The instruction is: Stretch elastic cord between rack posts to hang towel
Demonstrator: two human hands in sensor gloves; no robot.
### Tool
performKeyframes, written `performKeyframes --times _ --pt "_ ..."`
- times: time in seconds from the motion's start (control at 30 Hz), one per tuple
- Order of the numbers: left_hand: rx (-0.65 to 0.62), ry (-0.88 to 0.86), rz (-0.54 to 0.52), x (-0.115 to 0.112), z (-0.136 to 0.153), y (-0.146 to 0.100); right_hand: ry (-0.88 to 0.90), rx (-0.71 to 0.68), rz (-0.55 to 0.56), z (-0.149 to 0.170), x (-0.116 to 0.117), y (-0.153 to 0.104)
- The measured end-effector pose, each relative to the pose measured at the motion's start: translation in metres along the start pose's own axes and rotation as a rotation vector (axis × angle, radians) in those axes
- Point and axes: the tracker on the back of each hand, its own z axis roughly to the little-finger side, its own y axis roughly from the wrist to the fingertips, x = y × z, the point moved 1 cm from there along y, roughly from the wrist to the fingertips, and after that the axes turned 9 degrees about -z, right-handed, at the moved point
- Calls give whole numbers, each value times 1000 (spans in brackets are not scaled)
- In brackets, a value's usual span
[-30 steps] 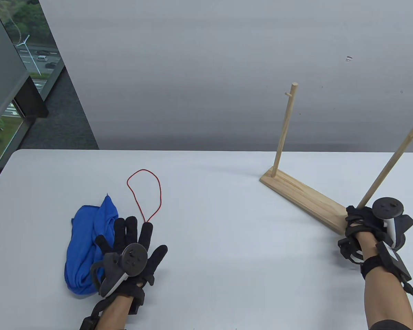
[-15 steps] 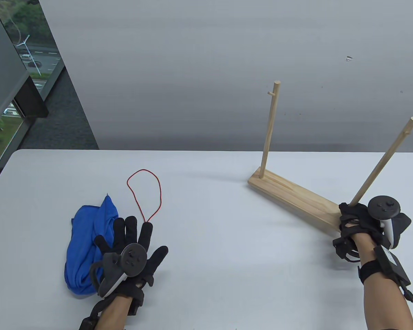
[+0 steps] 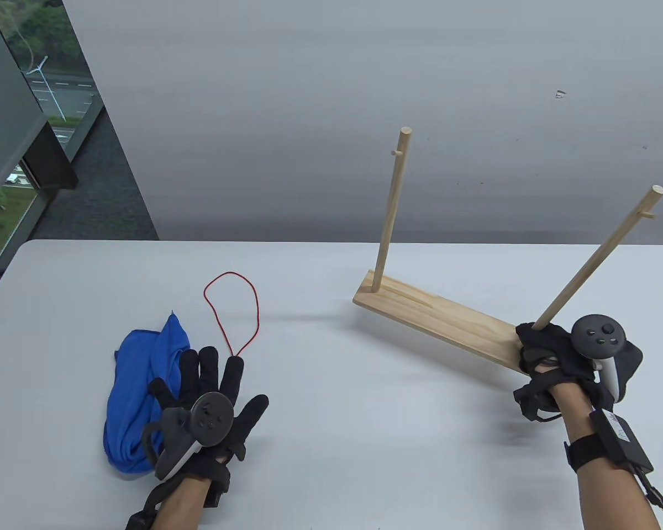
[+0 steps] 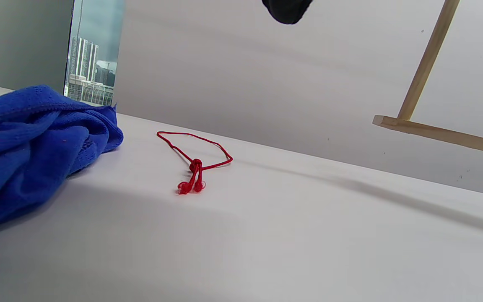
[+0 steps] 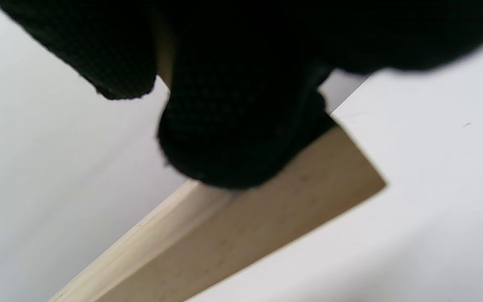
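Note:
A wooden rack (image 3: 436, 323) with two tall posts (image 3: 392, 210) is tilted, its far end lifted off the white table (image 3: 364, 441). My right hand (image 3: 547, 350) grips the near end of its base (image 5: 245, 247) by the right post (image 3: 596, 259). A red elastic cord loop (image 3: 235, 309) lies flat on the table, its knot (image 4: 193, 167) just beyond my left hand (image 3: 215, 386). My left hand lies flat and spread on the table, partly over a crumpled blue towel (image 3: 138, 392). The towel also shows in the left wrist view (image 4: 27, 138).
A grey wall rises behind the table's far edge (image 3: 309, 241). A window (image 3: 27, 110) is at the far left. The rack base (image 4: 442, 134) hangs above the table in the left wrist view.
My right hand has carried the rack leftward and turned it; its far post moved left step by step. My left hand, the towel and the cord have not moved.

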Motion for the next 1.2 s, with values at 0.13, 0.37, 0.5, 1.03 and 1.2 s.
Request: performKeyframes --times 0.13,0.37,0.5,1.03,1.2 --pt "7 -6 -2 1 3 -1 -3 -45 -27 -15 10 -7" --pt "10 -16 -10 2 4 -2 -10 -106 -93 -32 39 -21" --pt "10 -23 -10 2 5 -2 -15 -123 -137 -34 57 -26" --pt "17 -27 -15 4 8 -2 -52 -176 -308 -25 113 -29" --pt "20 -29 -16 5 9 -2 -57 -163 -324 -23 122 -27"
